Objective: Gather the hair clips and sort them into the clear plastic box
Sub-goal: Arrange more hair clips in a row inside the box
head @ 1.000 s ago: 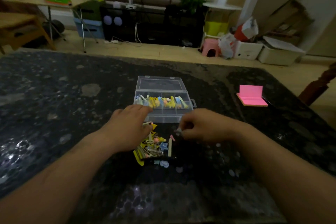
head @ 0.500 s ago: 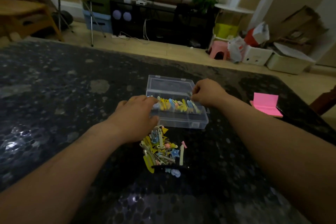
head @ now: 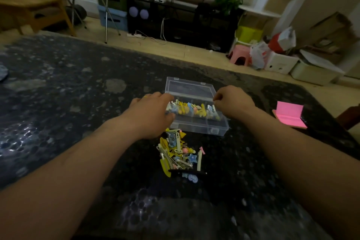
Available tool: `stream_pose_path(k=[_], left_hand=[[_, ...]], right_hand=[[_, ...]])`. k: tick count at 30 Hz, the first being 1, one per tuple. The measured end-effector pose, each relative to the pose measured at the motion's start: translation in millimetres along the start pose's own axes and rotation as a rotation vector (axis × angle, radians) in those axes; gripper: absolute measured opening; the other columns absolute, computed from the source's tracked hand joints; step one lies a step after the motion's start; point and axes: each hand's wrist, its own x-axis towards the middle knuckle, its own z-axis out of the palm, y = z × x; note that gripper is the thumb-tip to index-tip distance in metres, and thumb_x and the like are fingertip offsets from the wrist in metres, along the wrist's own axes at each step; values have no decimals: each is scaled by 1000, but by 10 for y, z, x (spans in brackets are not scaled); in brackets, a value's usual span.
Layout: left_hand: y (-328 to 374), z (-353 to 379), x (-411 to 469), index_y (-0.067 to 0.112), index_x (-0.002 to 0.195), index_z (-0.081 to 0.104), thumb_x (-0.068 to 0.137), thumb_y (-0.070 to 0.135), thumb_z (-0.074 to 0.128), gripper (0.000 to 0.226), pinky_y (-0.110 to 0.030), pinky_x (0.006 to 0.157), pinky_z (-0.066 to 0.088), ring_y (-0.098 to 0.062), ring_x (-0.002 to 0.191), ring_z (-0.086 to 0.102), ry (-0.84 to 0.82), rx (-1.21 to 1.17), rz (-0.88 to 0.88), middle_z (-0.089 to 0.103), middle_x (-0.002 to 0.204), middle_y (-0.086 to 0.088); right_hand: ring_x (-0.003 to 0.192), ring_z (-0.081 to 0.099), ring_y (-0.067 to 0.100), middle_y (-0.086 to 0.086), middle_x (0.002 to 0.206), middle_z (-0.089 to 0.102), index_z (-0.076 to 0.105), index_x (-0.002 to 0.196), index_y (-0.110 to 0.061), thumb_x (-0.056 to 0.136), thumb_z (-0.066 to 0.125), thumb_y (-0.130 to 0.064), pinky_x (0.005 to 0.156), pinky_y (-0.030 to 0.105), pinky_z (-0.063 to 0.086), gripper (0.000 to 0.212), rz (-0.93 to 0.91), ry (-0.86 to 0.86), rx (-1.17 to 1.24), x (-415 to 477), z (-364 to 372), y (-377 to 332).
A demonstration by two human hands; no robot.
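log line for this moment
clear plastic box: open, part filled | left hand: at left end | right hand: curled, right end | loose clips: piled nearside

Left hand (head: 150, 115): palm side out of sight. It covers the left end of the clear plastic box (head: 196, 124) and the far edge of the loose hair clips (head: 179, 154) just beneath its fingers (head: 163, 97). Whether those fingers grip the box wall: cannot tell.

Right hand (head: 232, 103): fingers curled at the box's right rear. Anything pinched between them is too small to make out.

Boxed clips (head: 194, 109) between the two sets of fingers blur together and cannot be counted.

Both forearms are cut off at the lower edge of view. The desk (head: 58, 103) is cut off at left and bottom.
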Motion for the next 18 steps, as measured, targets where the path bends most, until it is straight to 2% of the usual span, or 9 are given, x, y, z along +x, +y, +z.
stream_pose_path(k=[2,5,7,10,13,15,18], left_hand=[[-1,-18,-20,32,154,35,104,49,49,55,-54,112,36,-28,137,46,-18,4,-18,47,151,-1],[14,-32,-66,31,156,33,104,49,49,57,-54,111,37,-30,137,46,-42,16,-42,46,150,-3],[22,-35,-94,31,156,30,104,49,49,59,-54,110,39,-31,135,48,-71,21,-62,47,150,-5],[35,2,-125,30,156,29,103,48,50,59,-53,107,44,-31,128,54,-140,11,-81,51,148,-5],[74,45,-150,28,155,30,104,45,50,57,-46,99,50,-27,114,60,-203,-15,-80,60,137,-6],[89,59,-158,29,157,28,104,45,51,59,-44,96,51,-27,111,62,-222,-15,-83,62,135,-7],[77,68,-136,30,159,25,105,45,50,62,-43,97,50,-29,117,61,-230,-4,-90,60,139,-8]], right_hand=[[83,68,13,-5,99,75,74,100,-28,102,64,-25,79,39,63,10,-34,61,58,-180,-49,19],[84,66,8,-6,100,73,75,107,-23,104,65,-24,74,28,54,10,-100,124,177,-550,-84,15],[89,65,4,-9,101,70,73,110,-24,104,66,-24,78,25,52,9,-151,108,236,-814,-79,-20],[98,64,1,-12,109,69,72,114,-28,102,68,-26,88,24,54,12,-230,-113,214,-1059,-40,-34],[102,65,0,-14,114,70,71,121,-32,99,73,-33,93,24,55,22,-277,-360,147,-1142,-17,-19],[99,65,0,-14,110,71,72,121,-32,96,76,-41,92,27,57,27,-293,-399,114,-1164,25,-31],[90,64,1,-14,100,69,72,114,-31,92,79,-47,83,29,58,28,-310,-386,77,-1199,116,-113]])
